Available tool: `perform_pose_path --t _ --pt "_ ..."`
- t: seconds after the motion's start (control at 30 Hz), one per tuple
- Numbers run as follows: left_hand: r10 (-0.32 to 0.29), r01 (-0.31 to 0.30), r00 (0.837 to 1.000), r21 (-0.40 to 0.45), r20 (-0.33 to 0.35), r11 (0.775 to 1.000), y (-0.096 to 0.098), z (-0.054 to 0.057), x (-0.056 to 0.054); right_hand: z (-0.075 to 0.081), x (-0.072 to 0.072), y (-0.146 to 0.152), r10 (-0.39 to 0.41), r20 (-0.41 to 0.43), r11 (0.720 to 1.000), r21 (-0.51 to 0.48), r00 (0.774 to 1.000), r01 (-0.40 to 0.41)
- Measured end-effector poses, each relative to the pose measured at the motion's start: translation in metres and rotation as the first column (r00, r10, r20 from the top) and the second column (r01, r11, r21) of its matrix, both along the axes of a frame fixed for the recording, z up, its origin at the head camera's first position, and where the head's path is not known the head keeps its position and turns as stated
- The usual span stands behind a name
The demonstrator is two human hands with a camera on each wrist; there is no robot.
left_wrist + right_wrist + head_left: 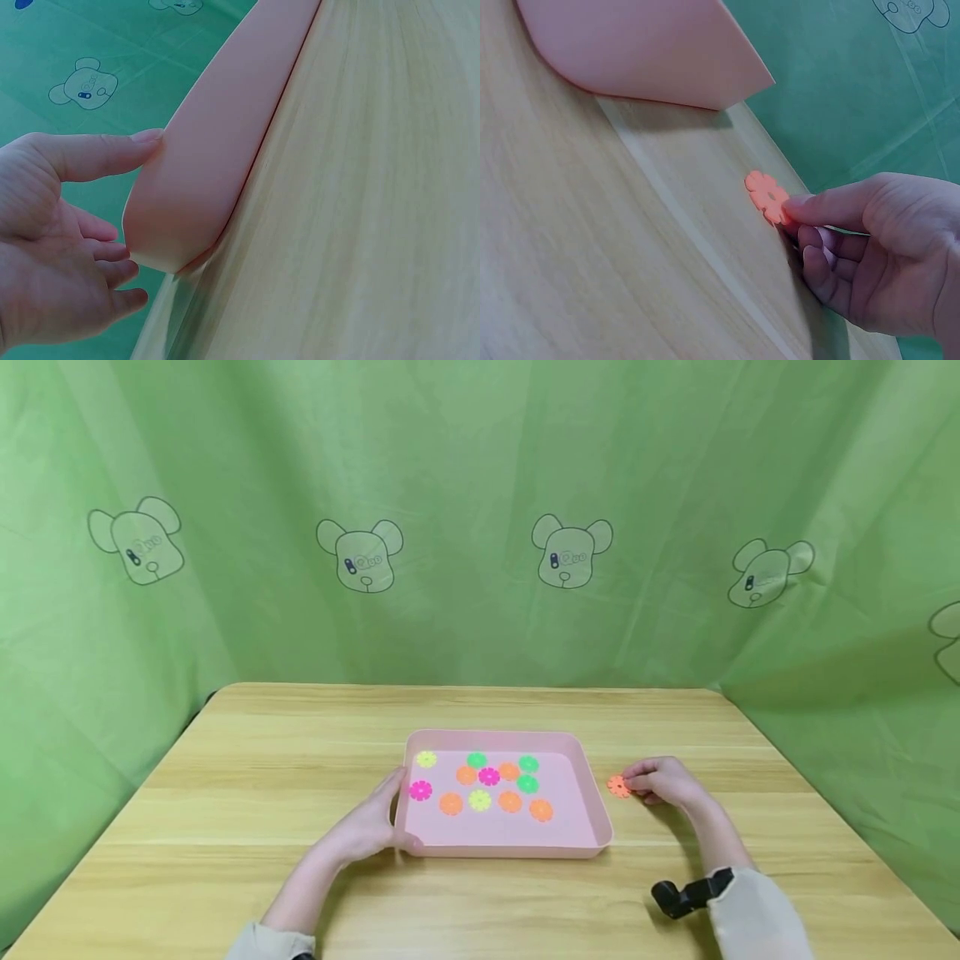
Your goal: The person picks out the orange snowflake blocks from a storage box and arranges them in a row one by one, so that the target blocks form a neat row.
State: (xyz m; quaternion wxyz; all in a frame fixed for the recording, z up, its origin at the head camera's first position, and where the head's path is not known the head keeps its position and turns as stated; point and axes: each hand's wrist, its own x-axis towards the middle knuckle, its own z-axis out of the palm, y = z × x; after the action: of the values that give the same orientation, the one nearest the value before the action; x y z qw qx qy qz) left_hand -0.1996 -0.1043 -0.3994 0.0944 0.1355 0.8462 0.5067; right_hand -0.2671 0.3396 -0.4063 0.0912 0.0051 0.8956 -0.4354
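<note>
A shallow pink tray [502, 852] stands on the table, with several notched, flower-shaped plastic discs lying flat in it: orange, green, yellow and magenta. At its left end, my left hand [367, 827] holds the near corner, thumb at the front rim and fingers along the left side. The left wrist view shows that thumb [105, 156] against the pink wall. To the right of the tray, my right hand [667, 783] pinches an orange snowflake disc [765, 195] between thumb and fingers, just over the tabletop. The right hand's other fingers are curled inward.
The light wooden table [262, 760] extends around the tray on all sides. Behind it and along both sides hangs a green curtain [465, 635] printed with bear heads. A black strap with a camera [690, 893] sits on my right wrist.
</note>
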Motion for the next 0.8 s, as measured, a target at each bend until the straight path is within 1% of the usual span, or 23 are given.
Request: perform_pose_path --t 0.33,0.53,0.7,0.8 --pt "-0.007 0.007 1.0 0.007 -0.003 1.0 -0.0001 -0.0002 0.0 -0.0038 -0.0008 0.0005 -0.014 0.002 1.0 0.012 1.0 0.014" --pt "-0.005 0.005 1.0 0.002 0.001 1.0 0.0 -0.0003 0.0001 -0.0035 -0.0007 0.0002 -0.01 -0.001 1.0 0.012 1.0 0.01" --pt "-0.003 0.003 1.0 -0.006 0.001 1.0 0.0003 -0.0002 0.0 -0.0018 0.0015 0.0012 -0.014 -0.001 0.999 -0.043 1.0 0.014" --pt "-0.005 0.005 1.0 0.001 0.0 1.0 0.0007 -0.0001 -0.0002 0.0003 0.0029 0.0026 -0.018 0.016 0.995 -0.094 1.0 0.02"
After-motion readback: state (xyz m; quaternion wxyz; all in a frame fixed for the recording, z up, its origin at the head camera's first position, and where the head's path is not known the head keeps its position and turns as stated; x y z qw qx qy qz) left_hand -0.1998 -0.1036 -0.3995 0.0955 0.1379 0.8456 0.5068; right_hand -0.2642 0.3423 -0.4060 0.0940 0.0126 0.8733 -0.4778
